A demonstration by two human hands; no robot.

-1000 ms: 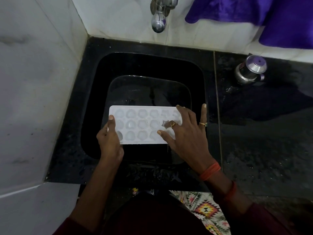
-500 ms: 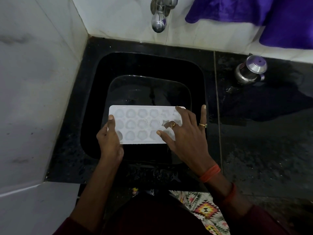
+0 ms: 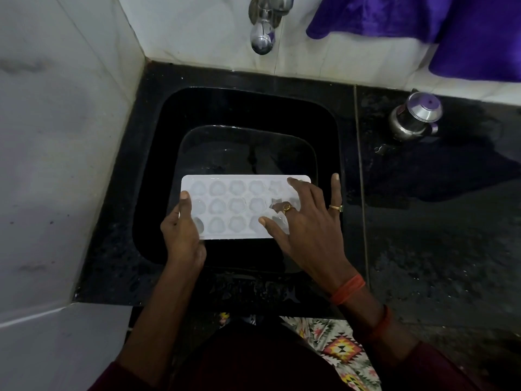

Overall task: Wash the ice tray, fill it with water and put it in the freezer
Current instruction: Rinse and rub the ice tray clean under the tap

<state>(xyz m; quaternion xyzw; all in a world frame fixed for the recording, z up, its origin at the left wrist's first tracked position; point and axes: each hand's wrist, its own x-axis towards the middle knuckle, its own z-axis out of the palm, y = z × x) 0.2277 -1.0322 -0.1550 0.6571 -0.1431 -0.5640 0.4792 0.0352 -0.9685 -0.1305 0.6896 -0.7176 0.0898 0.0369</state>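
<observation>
The left hand (image 3: 183, 235) pinches the ice tray (image 3: 234, 207) by its left edge, thumb on top and other fingers hidden beneath, likely steadying it over the black sink (image 3: 158, 136). The right hand (image 3: 310, 238) spreads its fingers across the right-hand cells, probably rubbing them clean. Any water in the cells is hard to make out.

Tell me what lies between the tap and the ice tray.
Between tap and ice tray, only the black sink's far rim and basin, seen in the head view.
</observation>
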